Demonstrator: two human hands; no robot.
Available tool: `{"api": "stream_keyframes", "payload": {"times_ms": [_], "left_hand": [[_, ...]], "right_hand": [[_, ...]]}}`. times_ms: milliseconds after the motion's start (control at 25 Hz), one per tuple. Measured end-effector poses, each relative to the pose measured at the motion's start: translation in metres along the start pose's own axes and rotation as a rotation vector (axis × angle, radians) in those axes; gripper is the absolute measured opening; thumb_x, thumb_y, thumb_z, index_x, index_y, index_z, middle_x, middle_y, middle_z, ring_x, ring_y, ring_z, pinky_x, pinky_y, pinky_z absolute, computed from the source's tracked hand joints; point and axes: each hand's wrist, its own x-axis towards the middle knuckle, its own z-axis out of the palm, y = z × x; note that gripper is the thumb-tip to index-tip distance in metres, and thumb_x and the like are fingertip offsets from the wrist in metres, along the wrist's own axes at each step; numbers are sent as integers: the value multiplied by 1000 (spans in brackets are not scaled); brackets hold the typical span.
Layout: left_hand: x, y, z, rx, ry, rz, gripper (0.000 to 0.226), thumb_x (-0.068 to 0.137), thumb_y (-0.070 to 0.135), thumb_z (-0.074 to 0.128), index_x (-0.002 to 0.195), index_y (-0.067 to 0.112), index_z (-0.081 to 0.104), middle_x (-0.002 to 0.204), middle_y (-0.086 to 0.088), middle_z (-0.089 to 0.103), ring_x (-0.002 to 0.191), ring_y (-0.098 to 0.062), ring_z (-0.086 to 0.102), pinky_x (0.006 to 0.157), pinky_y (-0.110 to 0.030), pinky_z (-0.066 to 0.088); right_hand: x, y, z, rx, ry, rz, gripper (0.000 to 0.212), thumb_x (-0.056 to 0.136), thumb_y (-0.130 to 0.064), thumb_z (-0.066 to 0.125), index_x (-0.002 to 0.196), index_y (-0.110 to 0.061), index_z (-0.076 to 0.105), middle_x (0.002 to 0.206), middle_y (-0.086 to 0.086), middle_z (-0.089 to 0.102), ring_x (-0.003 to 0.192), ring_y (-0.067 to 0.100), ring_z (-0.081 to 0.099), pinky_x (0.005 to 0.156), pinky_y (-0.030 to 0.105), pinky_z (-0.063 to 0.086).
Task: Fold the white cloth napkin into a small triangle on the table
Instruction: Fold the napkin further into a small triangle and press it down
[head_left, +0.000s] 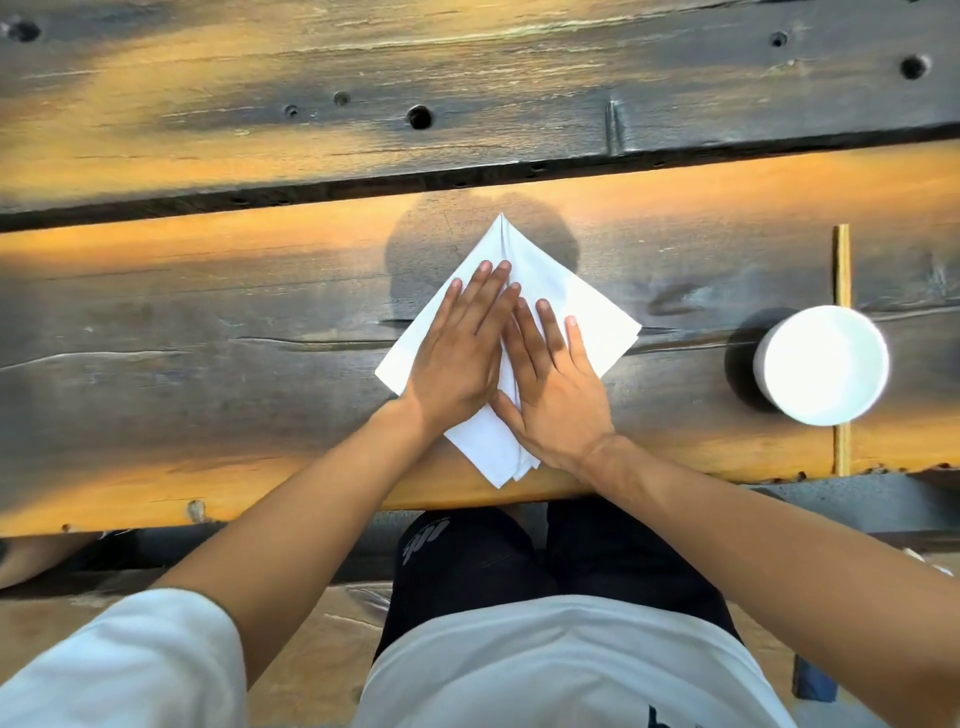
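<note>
Flat: both hands (506, 358) on napkin (587, 306)

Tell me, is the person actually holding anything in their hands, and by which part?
Nothing is gripped. Both the left hand and the right hand lie flat with straight fingers, pressing down on the middle of the white napkin on the table.

Grey print on black shorts (447, 551), upside down, can't read.

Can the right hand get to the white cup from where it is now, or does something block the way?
Probably yes. The right hand lies flat on the napkin, and only bare table shows between it and the white cup on that side. The yellow stick lies under the cup.
</note>
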Motion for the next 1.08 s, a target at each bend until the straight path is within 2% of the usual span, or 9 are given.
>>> {"api": "stream_keyframes", "payload": {"times_ms": [160,400,560,720,800,880,960,1080], "left_hand": [[46,-18,-13,145,-52,73,51,110,24,31,157,4,33,167,-15,26,157,-31,18,128,-50,15],[58,-42,-15,242,-184,122,58,111,36,22,163,11,14,172,-6,13,159,-22,8,130,-45,8],[57,-39,-16,276,-183,106,59,111,37,19,164,13,10,172,-4,10,159,-20,4,130,-45,7],[57,-34,-18,277,-220,82,60,110,38,17,164,14,7,173,-4,6,160,-20,1,130,-46,5],[59,-32,-22,248,-243,72,60,110,38,20,164,14,7,173,-5,4,160,-23,0,130,-48,6],[55,-30,-26,223,-203,-29,62,109,40,25,164,16,9,173,-6,2,159,-27,-1,129,-50,5],[43,-31,-31,191,-140,-167,64,108,44,25,164,16,11,173,-6,4,159,-29,0,129,-51,6],[17,-34,-31,157,-115,-220,66,105,45,23,162,13,19,172,-8,11,159,-29,7,129,-51,8]], "right_hand": [[7,-3,-6,67,65,24,83,101,-54,35,160,3,20,170,19,14,158,37,8,128,55,7],[7,5,-1,23,43,-19,85,103,-52,41,161,2,12,171,20,8,159,36,3,129,51,-1],[-31,5,1,-95,-60,-109,84,105,-55,32,162,0,6,172,18,-3,159,37,-6,128,53,8],[-47,9,-9,-22,-92,-144,76,107,-53,31,162,-3,17,172,17,3,159,32,-5,128,51,11],[-42,12,-22,153,-17,-72,61,106,-43,42,154,-5,40,169,19,18,159,32,4,129,49,12],[-34,16,-35,276,164,85,41,100,-24,58,137,-5,57,160,21,36,155,36,19,126,52,22],[-23,22,-46,334,276,281,39,93,-11,63,131,-4,59,151,21,43,148,38,31,121,54,31],[-2,29,-55,364,248,513,53,89,-13,61,140,-6,51,146,18,43,140,37,35,118,51,33]]}}
